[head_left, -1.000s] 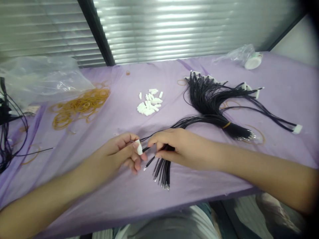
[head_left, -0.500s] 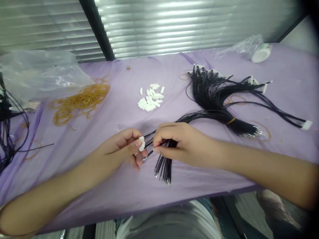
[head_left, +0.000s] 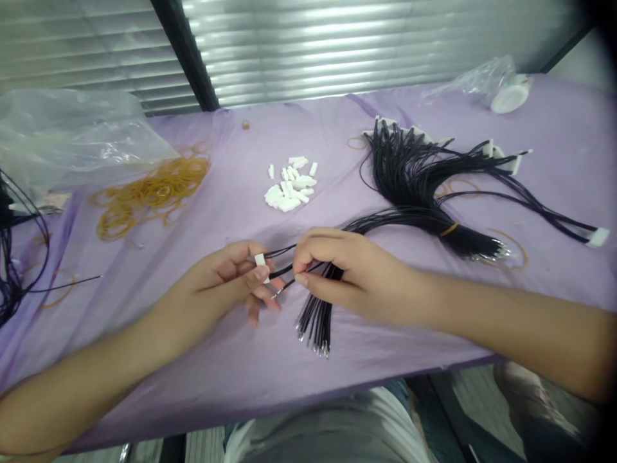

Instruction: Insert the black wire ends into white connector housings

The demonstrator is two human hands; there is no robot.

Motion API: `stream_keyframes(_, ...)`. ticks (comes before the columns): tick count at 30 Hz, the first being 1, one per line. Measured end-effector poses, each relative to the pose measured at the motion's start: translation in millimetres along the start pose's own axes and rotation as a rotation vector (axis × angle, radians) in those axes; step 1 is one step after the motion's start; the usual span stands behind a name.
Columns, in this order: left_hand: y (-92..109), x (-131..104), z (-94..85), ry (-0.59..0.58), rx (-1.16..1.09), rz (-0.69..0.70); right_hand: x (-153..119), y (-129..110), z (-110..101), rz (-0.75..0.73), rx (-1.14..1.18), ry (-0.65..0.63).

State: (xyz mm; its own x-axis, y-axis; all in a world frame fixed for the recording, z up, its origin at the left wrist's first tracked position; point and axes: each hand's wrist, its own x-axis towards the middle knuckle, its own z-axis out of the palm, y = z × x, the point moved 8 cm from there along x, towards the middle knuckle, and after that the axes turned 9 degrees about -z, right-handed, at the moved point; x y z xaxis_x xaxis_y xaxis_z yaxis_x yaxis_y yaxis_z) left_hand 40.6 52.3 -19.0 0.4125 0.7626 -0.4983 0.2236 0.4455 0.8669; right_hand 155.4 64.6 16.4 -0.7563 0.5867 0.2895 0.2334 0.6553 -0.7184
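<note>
Between the thumb and fingers of my left hand [head_left: 236,280] is a white connector [head_left: 261,262], with black wires running from it toward the right. My right hand [head_left: 332,263] pinches a black wire [head_left: 285,289] whose metal tip points left, just below the connector and near my left fingertips. Beneath my right hand, a bundle of black wires [head_left: 315,318] fans out over the purple cloth, metal ends toward me. Farther back lies a pile of small white connectors [head_left: 289,190].
Yellow rubber bands [head_left: 159,190] lie by a clear plastic bag [head_left: 87,141] at the left. Finished-looking black wires with white connectors [head_left: 400,167] and a banded wire bundle [head_left: 448,235] lie at the right. A white roll [head_left: 511,98] sits at the back right.
My left hand has shifted slightly left and up and the connector in it has turned. The wire tip in my right hand sits a little higher. The whole view has moved slightly.
</note>
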Motion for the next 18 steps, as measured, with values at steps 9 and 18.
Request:
stream_keyframes(9,-6,-3,11.1,-0.108,-0.111,-0.073,-2,7,-13,0.142,-0.025,0.119)
stream_keyframes(18,-4,-3,16.0,-0.135,-0.05,-0.031,-3,11,-11,0.161,-0.02,0.158)
